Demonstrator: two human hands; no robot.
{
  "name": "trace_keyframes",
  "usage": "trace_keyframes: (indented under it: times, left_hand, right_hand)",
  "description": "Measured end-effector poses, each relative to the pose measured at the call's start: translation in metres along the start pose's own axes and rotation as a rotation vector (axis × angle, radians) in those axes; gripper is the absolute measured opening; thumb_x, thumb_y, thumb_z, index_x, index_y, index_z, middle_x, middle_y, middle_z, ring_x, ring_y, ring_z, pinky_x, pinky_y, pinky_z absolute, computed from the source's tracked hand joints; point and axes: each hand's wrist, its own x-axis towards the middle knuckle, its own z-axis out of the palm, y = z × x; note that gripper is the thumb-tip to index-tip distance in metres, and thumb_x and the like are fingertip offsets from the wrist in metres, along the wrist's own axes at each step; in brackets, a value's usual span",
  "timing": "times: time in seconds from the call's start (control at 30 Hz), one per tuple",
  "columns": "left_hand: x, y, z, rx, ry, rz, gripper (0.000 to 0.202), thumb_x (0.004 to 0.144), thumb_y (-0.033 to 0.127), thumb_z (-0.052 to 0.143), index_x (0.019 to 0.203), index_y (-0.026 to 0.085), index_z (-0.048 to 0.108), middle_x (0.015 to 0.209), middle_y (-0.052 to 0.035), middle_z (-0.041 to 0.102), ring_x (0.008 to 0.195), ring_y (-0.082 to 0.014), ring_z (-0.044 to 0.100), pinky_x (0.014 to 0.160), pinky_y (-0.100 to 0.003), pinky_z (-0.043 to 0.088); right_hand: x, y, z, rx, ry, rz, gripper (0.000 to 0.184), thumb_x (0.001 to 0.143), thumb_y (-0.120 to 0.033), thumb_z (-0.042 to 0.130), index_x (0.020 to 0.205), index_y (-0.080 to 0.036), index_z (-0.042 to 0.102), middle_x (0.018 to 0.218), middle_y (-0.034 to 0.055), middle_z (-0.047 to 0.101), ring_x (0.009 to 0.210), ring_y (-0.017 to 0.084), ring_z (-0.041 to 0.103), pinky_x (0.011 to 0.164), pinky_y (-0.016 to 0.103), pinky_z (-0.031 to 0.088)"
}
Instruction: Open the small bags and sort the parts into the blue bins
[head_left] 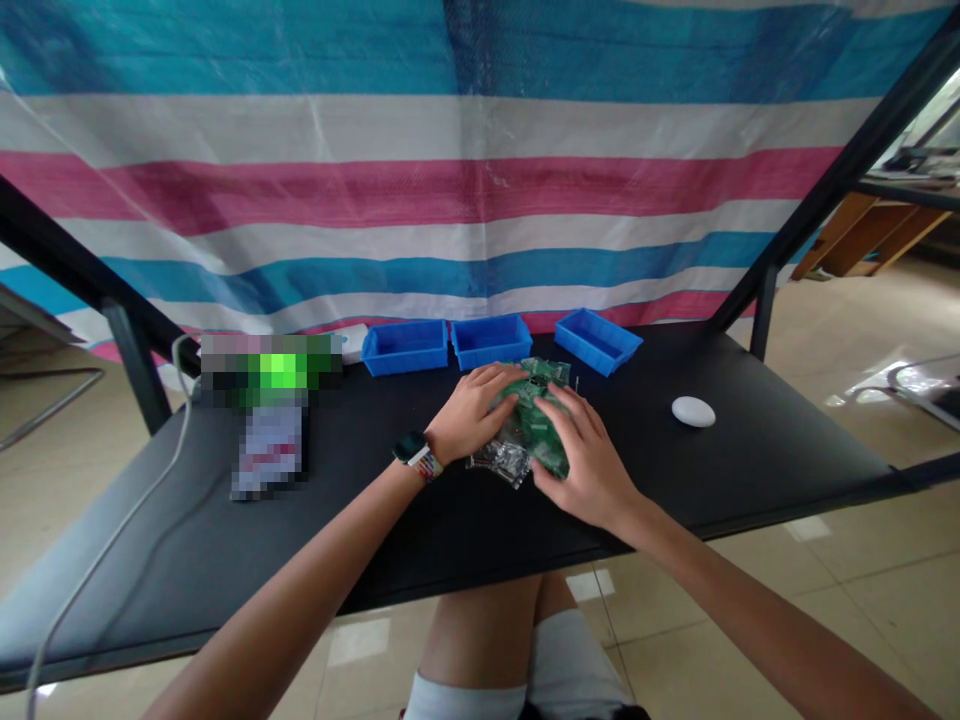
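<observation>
A green circuit board in a clear crinkled plastic bag [525, 425] lies on the black table [375, 520] in front of me. My left hand [472, 410], with a watch on its wrist, rests on the board's left side, fingers curled over it. My right hand [585, 455] presses on the board's right side, fingers bent around its edge. Both hands hold the bagged board against the tabletop.
Three blue plastic bins [405, 347] [491, 340] [598, 340] stand in a row behind the board. A white oval object [693, 411] lies to the right. A blurred-out item [270, 400] and a white cable [112, 540] are on the left. A striped tarp hangs behind.
</observation>
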Motion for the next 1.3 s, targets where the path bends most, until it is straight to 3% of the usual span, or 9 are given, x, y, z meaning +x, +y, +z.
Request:
trace_keyframes:
  times: [0.1, 0.2, 0.37, 0.47, 0.63, 0.9, 1.03, 1.17, 1.3]
  left_hand:
    - [0.026, -0.006, 0.005, 0.062, -0.178, 0.015, 0.049, 0.114, 0.043, 0.039, 0.158, 0.035, 0.060, 0.170, -0.0013, 0.054, 0.162, -0.0346, 0.040, 0.130, -0.062, 0.030]
    - [0.041, -0.012, 0.012, 0.095, -0.260, 0.018, 0.047, 0.115, 0.042, 0.036, 0.152, 0.039, 0.066, 0.171, 0.0026, 0.053, 0.162, -0.0349, 0.037, 0.129, -0.064, 0.028]
    - [0.021, -0.015, 0.008, 0.069, -0.175, 0.010, 0.048, 0.116, 0.044, 0.034, 0.149, 0.033, 0.067, 0.156, -0.0045, 0.066, 0.145, -0.0282, 0.054, 0.122, -0.054, 0.037]
    - [-0.003, -0.010, 0.004, 0.071, -0.108, -0.041, 0.046, 0.116, 0.044, 0.037, 0.149, 0.028, 0.064, 0.150, -0.0092, 0.067, 0.141, -0.0293, 0.055, 0.122, -0.053, 0.037]
    - [-0.024, 0.009, 0.006, 0.057, -0.082, -0.024, 0.039, 0.113, 0.045, 0.046, 0.144, 0.026, 0.062, 0.139, -0.0112, 0.066, 0.132, -0.0308, 0.057, 0.118, -0.053, 0.039]
    - [-0.007, 0.036, 0.030, 0.043, 0.016, 0.011, 0.018, 0.104, 0.031, 0.061, 0.116, 0.022, 0.070, 0.134, -0.0116, 0.066, 0.126, -0.0314, 0.058, 0.115, -0.054, 0.042]
    - [-0.004, 0.037, 0.030, 0.005, 0.210, -0.091, 0.012, 0.099, 0.022, 0.060, 0.104, 0.022, 0.071, 0.134, -0.0113, 0.065, 0.127, -0.0315, 0.057, 0.112, -0.051, 0.047]
    - [-0.001, 0.027, 0.017, -0.020, 0.349, -0.142, 0.013, 0.094, 0.016, 0.057, 0.097, 0.024, 0.067, 0.125, -0.0103, 0.068, 0.123, -0.0299, 0.061, 0.111, -0.050, 0.050]
    - [0.028, 0.011, 0.008, -0.035, 0.341, -0.096, 0.021, 0.095, 0.016, 0.052, 0.103, 0.023, 0.070, 0.120, -0.0094, 0.073, 0.121, -0.0279, 0.066, 0.114, -0.048, 0.049]
  right_hand:
    - [-0.009, -0.027, 0.009, -0.079, -0.100, -0.035, 0.087, 0.089, -0.045, 0.083, 0.165, -0.023, 0.048, 0.175, 0.0212, 0.038, 0.162, 0.051, 0.032, 0.130, 0.076, 0.030]
    - [-0.002, -0.030, 0.013, -0.138, -0.147, -0.034, 0.067, 0.098, -0.047, 0.076, 0.158, -0.025, 0.058, 0.171, 0.0218, 0.043, 0.160, 0.052, 0.035, 0.128, 0.080, 0.031]
    - [0.011, 0.016, -0.003, -0.048, -0.174, -0.193, 0.029, 0.106, -0.024, 0.062, 0.134, -0.026, 0.071, 0.155, 0.0140, 0.059, 0.146, 0.036, 0.055, 0.125, 0.060, 0.047]
    - [0.017, 0.050, -0.010, 0.050, -0.126, -0.135, 0.018, 0.104, -0.020, 0.061, 0.120, -0.026, 0.068, 0.138, 0.0139, 0.062, 0.127, 0.032, 0.066, 0.112, 0.053, 0.057]
    - [0.046, 0.088, 0.001, 0.226, -0.084, -0.084, 0.023, 0.098, -0.020, 0.061, 0.120, -0.024, 0.059, 0.123, 0.0132, 0.062, 0.123, 0.033, 0.063, 0.110, 0.054, 0.053]
    - [0.085, 0.097, 0.019, 0.721, -0.087, 0.054, 0.028, 0.104, -0.035, 0.046, 0.121, -0.022, 0.064, 0.114, 0.0087, 0.076, 0.117, 0.028, 0.071, 0.111, 0.048, 0.051]
    - [0.077, 0.084, -0.002, 0.633, 0.085, 0.134, 0.034, 0.108, -0.044, 0.045, 0.112, -0.021, 0.070, 0.114, 0.0109, 0.078, 0.113, 0.030, 0.073, 0.107, 0.048, 0.055]
    - [0.042, 0.035, -0.026, 0.382, 0.210, 0.018, 0.023, 0.108, -0.035, 0.052, 0.116, -0.024, 0.071, 0.120, 0.0115, 0.077, 0.118, 0.030, 0.072, 0.108, 0.048, 0.057]
    - [0.001, -0.032, -0.020, 0.193, -0.056, -0.371, 0.028, 0.104, -0.025, 0.058, 0.127, -0.020, 0.073, 0.131, 0.0135, 0.076, 0.139, 0.030, 0.064, 0.125, 0.047, 0.048]
